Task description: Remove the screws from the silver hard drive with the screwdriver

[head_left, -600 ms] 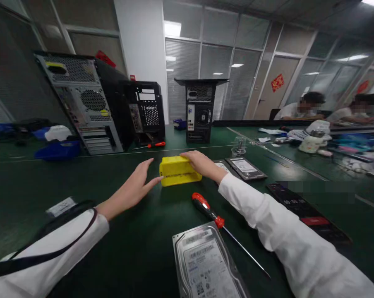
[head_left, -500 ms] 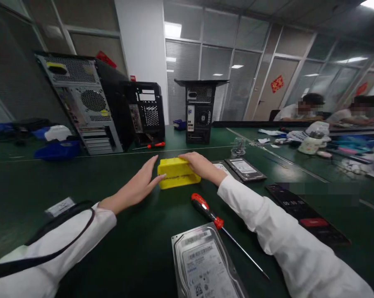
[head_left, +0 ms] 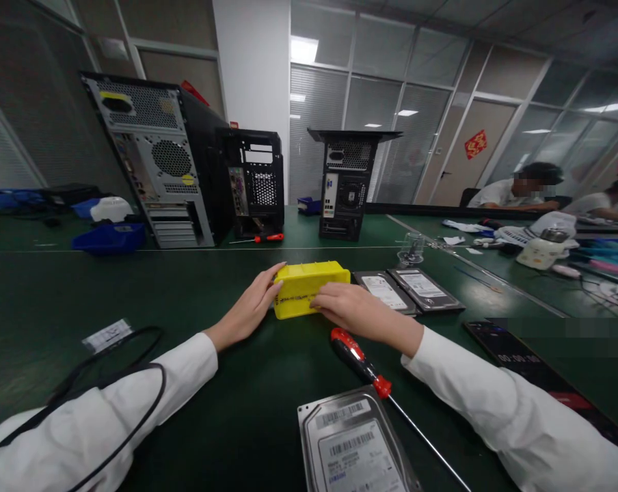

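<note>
A small yellow plastic bin [head_left: 309, 275] stands on the green table in front of me. My left hand [head_left: 250, 301] grips its left end, thumb on the near side and fingers behind the end. Small dark specks run in a line across the side facing me. My right hand [head_left: 357, 311] is at the bin's lower right, its fingers bent together against the near side; whatever is under the fingertips is hidden. A red and black screwdriver [head_left: 360, 361] lies just below my right hand, beside a silver hard drive [head_left: 353, 444].
Two more hard drives [head_left: 424, 288] lie right of the bin, near a clear plastic container [head_left: 410, 249]. A phone [head_left: 524, 362] lies at right. Computer cases [head_left: 196, 157] and another screwdriver [head_left: 271, 238] are behind. A black cable [head_left: 160, 372] crosses my left sleeve. Two people sit far right.
My right hand has moved from the bin's top right down to its near side, fingers now bent. My left hand has closed onto the left end. The view has shifted slightly left.
</note>
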A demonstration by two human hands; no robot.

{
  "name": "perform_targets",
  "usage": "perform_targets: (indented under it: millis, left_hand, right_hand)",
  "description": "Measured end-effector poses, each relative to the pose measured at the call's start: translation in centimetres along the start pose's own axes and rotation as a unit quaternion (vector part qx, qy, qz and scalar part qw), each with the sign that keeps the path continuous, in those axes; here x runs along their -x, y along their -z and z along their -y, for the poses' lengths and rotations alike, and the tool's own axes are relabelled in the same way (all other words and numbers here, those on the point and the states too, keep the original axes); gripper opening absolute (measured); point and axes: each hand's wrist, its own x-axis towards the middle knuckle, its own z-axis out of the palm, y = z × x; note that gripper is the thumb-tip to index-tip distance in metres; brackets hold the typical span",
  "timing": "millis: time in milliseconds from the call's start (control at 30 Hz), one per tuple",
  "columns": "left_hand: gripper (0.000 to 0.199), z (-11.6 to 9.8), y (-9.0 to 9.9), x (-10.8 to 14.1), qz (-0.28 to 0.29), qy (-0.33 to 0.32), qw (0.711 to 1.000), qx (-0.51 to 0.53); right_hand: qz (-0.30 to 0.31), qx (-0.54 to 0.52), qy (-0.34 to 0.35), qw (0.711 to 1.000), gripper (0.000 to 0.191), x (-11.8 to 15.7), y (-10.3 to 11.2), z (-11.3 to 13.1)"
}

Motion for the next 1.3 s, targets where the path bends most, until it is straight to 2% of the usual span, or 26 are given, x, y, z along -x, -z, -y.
perform_targets:
  millis: [133,267,1000,1300]
  left_hand:
    - [0.046,0.4,-0.4,0.0,-0.015,-0.011,1.000,0.015]
    - [0.045,0.8,-0.6,0.1,-0.018,-0.007,0.999,0.031]
    - [0.047,0.6,-0.3,-0.1,-0.007,-0.021,1.000,-0.011]
    - [0.047,0.8,-0.2,-0.1,-0.005,-0.024,1.000,-0.002]
  right_hand:
    - [0.043,0.051,-0.076,0.995,0.024,-0.1,-2.1,0.2]
    - [0.073,0.077,-0.127,0.986,0.022,-0.9,-3.0,-0.6]
    - [0.149,0.091,-0.130,0.976,0.027,-1.6,-4.3,-0.9]
    - [0.145,0.081,-0.143,0.976,0.027,-1.4,-4.3,-1.1]
